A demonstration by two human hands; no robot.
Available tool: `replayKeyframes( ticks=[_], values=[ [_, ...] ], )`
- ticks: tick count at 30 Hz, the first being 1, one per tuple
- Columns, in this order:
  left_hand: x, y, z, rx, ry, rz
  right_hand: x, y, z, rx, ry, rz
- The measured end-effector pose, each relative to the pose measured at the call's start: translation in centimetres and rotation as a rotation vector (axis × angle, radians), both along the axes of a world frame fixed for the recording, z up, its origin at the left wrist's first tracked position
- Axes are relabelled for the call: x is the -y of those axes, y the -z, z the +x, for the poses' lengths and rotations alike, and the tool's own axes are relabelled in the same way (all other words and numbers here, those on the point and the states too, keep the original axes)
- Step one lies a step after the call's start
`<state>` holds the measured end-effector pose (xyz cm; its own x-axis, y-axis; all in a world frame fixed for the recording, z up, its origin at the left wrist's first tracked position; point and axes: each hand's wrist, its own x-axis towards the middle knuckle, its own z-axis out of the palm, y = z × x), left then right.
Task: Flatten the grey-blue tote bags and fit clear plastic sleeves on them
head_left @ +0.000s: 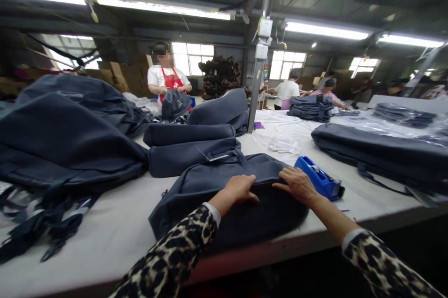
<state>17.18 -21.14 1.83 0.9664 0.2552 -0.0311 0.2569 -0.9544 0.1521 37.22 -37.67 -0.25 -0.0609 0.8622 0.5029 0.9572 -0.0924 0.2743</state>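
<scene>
A dark navy backpack (203,180) lies on the white table right in front of me, its black-looking side facing me. My left hand (238,189) grips the upper edge near the middle, thumb on the near side. Farther right along that same edge, my right hand (298,186) pinches the fabric between fingers and thumb. A carry loop with a pale tag (221,157) shows on top of the bag, beyond my left hand. Just right of my right hand stands a blue tape dispenser (319,177).
Large navy bags with dangling straps (52,228) fill the left of the white table (115,246). More bags (191,149) lie behind mine, and another (381,153) lies at right. A metal post (257,88) rises mid-table. Co-workers (170,79) stand across it.
</scene>
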Motion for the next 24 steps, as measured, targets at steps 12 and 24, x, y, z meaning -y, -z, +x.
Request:
replayKeyframes(
  ticks=[12,24],
  values=[
    [-0.7,-0.8,-4.0,0.068,0.269,0.006,5.2,2.9,-6.9,-0.032,-0.414,-0.055],
    [-0.8,-1.7,-2.1,-0.145,0.122,0.089,-3.4,10.2,-7.5,-0.215,-0.396,-0.475]
  ],
)
